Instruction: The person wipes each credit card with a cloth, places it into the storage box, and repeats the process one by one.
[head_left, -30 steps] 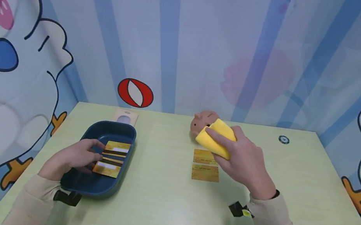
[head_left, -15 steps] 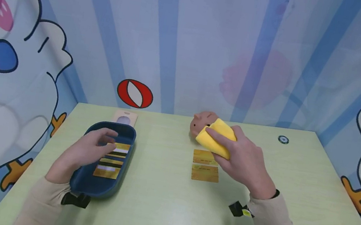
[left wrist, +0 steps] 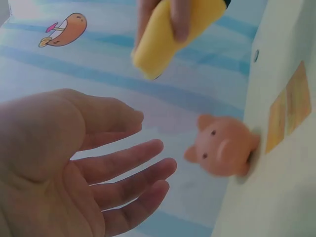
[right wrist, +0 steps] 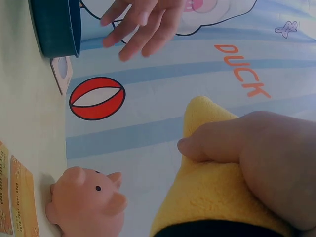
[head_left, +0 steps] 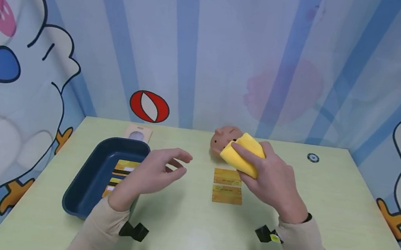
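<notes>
Head view: from where I stand, the left hand [head_left: 153,170] hangs at the right side of a navy tray [head_left: 88,168] holding striped cards [head_left: 124,165], its fingers loosely parted; the right hand [head_left: 273,179] grips a yellow cloth [head_left: 242,155]. Left wrist: the cloth is up in the air, apart from the pink pig [left wrist: 224,147] (snout this way). Right wrist: the thumb presses into the cloth; gold cards [right wrist: 23,197] lie on the table [right wrist: 24,89].

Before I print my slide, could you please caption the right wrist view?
Right hand grips a fuzzy yellow fabric item; a round pink toy pig stands on a pale table.
</notes>
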Action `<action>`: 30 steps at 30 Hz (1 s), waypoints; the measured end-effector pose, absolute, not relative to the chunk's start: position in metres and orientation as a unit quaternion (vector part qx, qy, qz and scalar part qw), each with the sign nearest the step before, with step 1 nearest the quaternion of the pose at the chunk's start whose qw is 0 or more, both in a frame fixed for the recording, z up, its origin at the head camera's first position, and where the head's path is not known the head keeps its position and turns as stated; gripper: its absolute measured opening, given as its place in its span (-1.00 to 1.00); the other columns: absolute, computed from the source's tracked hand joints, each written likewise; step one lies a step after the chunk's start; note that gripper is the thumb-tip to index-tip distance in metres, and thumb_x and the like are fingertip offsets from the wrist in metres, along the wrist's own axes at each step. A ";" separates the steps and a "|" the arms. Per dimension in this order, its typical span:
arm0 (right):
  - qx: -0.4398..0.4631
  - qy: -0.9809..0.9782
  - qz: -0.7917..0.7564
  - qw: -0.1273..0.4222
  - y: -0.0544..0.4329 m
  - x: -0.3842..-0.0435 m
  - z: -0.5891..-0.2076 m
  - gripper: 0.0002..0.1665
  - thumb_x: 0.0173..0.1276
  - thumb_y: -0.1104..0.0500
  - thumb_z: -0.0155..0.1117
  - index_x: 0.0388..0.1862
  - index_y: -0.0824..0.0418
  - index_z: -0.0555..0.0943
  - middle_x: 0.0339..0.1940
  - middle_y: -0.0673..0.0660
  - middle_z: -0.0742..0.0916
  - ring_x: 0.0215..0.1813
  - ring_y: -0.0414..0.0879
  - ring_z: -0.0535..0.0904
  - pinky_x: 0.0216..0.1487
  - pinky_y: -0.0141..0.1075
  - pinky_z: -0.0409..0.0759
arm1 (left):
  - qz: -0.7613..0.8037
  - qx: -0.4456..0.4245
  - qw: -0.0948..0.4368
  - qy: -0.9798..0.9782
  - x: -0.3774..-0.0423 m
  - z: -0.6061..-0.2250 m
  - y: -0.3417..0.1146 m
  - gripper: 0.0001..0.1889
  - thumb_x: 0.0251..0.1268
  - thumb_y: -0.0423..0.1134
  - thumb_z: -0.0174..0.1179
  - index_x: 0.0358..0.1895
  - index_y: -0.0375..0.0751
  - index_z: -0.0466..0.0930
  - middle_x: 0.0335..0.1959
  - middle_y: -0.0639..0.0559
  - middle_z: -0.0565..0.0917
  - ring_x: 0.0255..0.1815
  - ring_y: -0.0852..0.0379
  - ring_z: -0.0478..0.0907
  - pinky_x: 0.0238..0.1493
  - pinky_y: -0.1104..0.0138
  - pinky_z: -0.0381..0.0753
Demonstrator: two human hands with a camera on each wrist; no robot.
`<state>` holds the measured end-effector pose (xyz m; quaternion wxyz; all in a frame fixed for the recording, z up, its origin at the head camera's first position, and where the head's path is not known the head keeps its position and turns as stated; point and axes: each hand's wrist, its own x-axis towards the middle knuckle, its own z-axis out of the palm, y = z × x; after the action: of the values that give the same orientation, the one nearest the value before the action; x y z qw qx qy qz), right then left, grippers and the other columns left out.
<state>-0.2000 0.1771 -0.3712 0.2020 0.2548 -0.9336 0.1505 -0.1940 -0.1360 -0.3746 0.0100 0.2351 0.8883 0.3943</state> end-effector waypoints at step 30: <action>0.247 -0.935 0.153 0.204 0.181 -0.202 -0.371 -0.23 0.31 0.04 0.53 0.50 -0.20 0.55 0.09 0.32 0.60 -0.30 0.05 0.59 -0.54 -0.08 0.63 | 0.238 0.255 0.042 0.936 -0.226 -0.471 -0.037 -0.52 0.13 -0.34 0.58 0.16 -0.20 0.71 0.02 -0.01 0.76 0.01 0.08 0.67 0.12 0.21 0.69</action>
<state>-0.2016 0.1811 -0.3710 0.2043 0.2472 -0.9348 0.1529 -0.2255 -0.0367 -0.4710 0.0415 0.2553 0.9363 0.2375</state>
